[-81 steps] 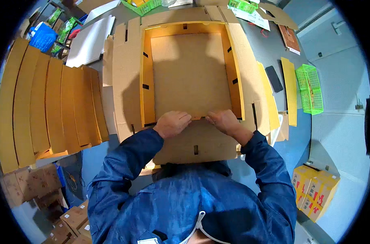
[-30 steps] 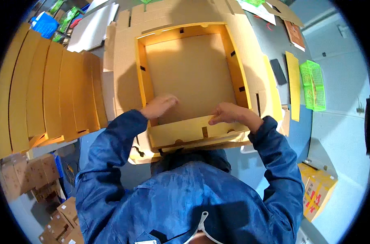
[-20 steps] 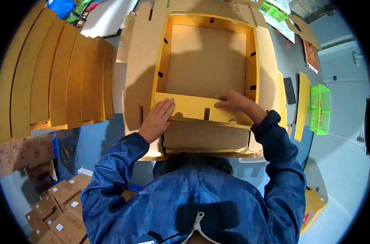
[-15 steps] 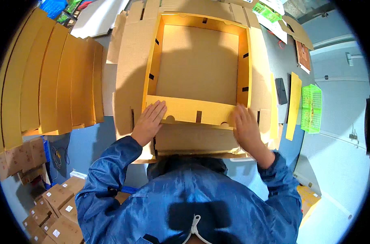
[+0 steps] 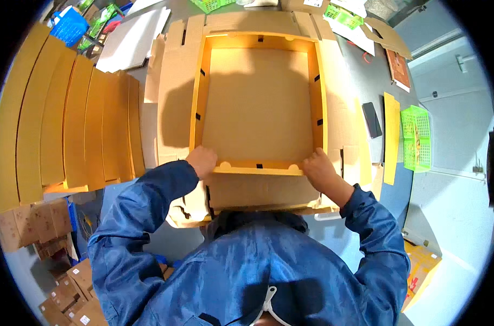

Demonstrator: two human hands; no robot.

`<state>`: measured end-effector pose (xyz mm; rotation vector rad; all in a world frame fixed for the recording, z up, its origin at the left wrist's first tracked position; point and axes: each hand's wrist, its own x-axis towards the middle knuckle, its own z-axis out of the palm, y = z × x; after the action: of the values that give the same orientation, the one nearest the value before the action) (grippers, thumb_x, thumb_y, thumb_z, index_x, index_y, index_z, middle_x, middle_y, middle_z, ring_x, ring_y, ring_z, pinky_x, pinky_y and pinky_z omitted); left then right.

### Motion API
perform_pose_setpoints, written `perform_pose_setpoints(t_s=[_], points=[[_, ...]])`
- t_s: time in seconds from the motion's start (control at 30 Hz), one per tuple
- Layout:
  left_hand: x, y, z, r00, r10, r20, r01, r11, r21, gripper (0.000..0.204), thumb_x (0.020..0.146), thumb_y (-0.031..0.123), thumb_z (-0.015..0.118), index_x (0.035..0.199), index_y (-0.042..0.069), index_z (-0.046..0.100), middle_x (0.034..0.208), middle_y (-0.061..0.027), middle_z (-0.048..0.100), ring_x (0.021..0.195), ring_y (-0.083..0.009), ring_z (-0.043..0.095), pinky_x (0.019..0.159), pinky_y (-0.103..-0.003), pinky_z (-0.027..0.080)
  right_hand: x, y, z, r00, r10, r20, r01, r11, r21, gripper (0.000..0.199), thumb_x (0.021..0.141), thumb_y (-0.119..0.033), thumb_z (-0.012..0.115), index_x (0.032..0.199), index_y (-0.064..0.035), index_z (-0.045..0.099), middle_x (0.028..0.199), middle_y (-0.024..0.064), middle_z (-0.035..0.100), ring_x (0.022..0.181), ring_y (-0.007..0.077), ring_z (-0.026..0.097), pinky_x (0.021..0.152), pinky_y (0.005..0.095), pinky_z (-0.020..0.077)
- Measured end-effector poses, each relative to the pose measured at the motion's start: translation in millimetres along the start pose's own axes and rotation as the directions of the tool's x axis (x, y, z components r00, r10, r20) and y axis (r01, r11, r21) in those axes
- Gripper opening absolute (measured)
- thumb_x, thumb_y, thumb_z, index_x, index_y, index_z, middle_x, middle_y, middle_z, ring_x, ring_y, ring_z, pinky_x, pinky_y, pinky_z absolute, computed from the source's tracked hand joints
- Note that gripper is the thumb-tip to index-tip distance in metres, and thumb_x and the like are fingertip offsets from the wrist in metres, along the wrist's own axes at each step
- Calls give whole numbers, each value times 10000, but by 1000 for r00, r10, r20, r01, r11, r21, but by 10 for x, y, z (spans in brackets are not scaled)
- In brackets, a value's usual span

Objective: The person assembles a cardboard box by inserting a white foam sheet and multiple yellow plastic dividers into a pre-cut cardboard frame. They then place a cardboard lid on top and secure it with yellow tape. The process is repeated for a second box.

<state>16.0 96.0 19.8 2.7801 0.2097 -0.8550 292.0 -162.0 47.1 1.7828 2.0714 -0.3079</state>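
Observation:
A shallow yellow cardboard tray (image 5: 258, 103) with a brown inside floor lies in front of me, its four walls standing up. Dark slots show along the walls, and the near wall (image 5: 241, 167) also has two rounded cut-outs. My left hand (image 5: 202, 161) is closed over the near left corner, with its fingertips hidden. At the near right corner, my right hand (image 5: 320, 169) is curled round the wall's edge, thumb and fingers pinching it. Beneath the tray is a larger flat brown cardboard sheet (image 5: 173, 103) with slots.
Tall yellow cardboard pieces (image 5: 76, 119) stand in a row at the left. To the right lie a dark phone-like slab (image 5: 372, 119), a yellow strip (image 5: 391, 138) and a green mesh basket (image 5: 416, 138). A blue basket (image 5: 69, 26) sits far left. Brown cartons (image 5: 81, 274) are stacked lower left.
The near wall has gone from slanting toward me to standing upright. Both hands have changed from lying flat on it to gripping its two ends. The whole view has shifted slightly.

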Motion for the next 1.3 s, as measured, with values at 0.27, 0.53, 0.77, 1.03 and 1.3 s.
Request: perform_pose_setpoints(t_s=[0.27, 0.53, 0.77, 1.03, 1.3], points=[[46, 44, -251, 966, 54, 252, -37, 997, -72, 244, 769, 123, 588, 993, 59, 661, 931, -190, 660, 869, -365, 635, 755, -448, 506, 196, 108, 140, 999, -51, 6, 48, 976, 214, 111, 716, -155, 563, 685, -103, 656, 681, 119, 656, 663, 285, 635, 729, 391, 456], [100, 293, 339, 872, 292, -393, -309, 951, 20, 141, 680, 105, 601, 813, 66, 627, 854, -137, 618, 888, -317, 563, 795, -418, 443, -180, 158, 313, 996, -8, -91, 37, 948, 317, 320, 659, -81, 621, 979, -103, 623, 844, 139, 647, 812, 334, 622, 749, 426, 464], [90, 1060, 167, 729, 291, -619, -521, 823, -226, 257, 857, 307, 576, 882, 53, 608, 879, -114, 604, 838, -297, 580, 779, -408, 452, -101, 748, -302, 979, 93, 180, -195, 673, 714, 487, 812, -228, 627, 1245, -38, 511, 1273, 214, 513, 1164, 375, 493, 997, 405, 394], [191, -1389, -614, 599, -605, -524, -169, 544, -822, 216, 908, 185, 555, 1020, 12, 617, 981, -107, 663, 885, -224, 633, 786, -348, 500, 2315, 613, -381, 823, 191, -535, 140, 844, 517, 487, 851, -216, 578, 1259, 19, 453, 1328, 246, 434, 1200, 402, 436, 994, 450, 386], [583, -3923, -557, 263, -854, -450, 650, 501, -571, 188, 878, 197, 470, 886, 63, 603, 918, -210, 632, 862, -373, 614, 763, -470, 494, 2845, 393, -440, 831, 214, -514, 20, 911, 412, 553, 823, -260, 598, 1282, 13, 451, 1428, 240, 311, 1314, 405, 295, 1104, 487, 230]])
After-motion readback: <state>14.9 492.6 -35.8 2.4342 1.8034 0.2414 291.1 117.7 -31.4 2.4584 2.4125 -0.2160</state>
